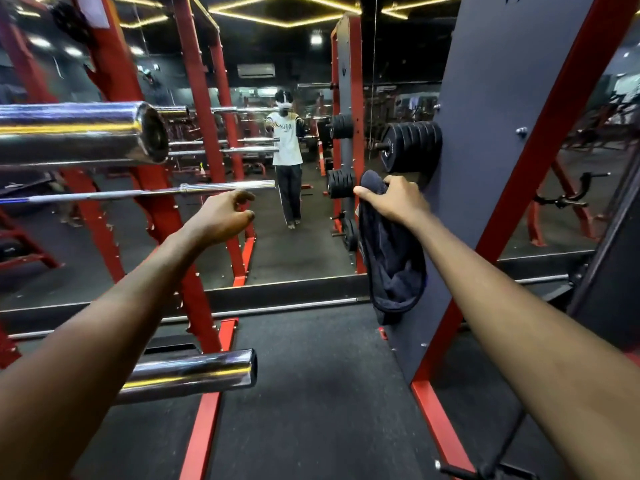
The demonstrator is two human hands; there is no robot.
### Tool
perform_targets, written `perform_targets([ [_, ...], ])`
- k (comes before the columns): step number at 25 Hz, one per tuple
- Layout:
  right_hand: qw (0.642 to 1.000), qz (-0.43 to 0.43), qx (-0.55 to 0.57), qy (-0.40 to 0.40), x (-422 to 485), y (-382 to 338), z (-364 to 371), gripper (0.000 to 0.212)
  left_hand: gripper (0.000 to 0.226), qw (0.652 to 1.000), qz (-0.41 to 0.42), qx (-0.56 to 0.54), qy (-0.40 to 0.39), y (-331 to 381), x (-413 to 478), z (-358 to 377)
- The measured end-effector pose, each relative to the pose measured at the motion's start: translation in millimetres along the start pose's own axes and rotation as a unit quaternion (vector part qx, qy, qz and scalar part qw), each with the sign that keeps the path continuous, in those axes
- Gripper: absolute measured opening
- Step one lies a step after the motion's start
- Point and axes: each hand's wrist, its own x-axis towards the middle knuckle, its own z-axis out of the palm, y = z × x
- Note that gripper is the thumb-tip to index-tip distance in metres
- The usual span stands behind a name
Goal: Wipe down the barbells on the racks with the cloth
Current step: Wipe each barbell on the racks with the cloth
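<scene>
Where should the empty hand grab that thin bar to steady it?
Probably the thicker end of the bar, past the red post. It lies level and sticks out free, so the left hand can curl fingers over it from the near side.

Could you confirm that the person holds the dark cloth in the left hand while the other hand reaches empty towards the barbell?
Not quite: the head view shows the dark cloth gripped in the right hand. The left hand is the one reaching empty towards the barbell on the red rack.
</scene>
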Motion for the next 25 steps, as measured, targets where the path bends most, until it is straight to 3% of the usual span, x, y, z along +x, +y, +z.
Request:
perform_targets([
  [15, 0.994, -0.095, 0.002, -0.051, 161.4, -20.4, 76.8, 0.076, 0.042, 0.995, -0.087, 0.022, 0.043, -50.4, 101.0, 33.3],
  [25, 0.984, -0.136, 0.034, -0.110, 261.3, -58.2, 167.3, 0.078, 0.042, 0.988, -0.131, 0.041, 0.065, -97.1, 180.0, 53.2],
])
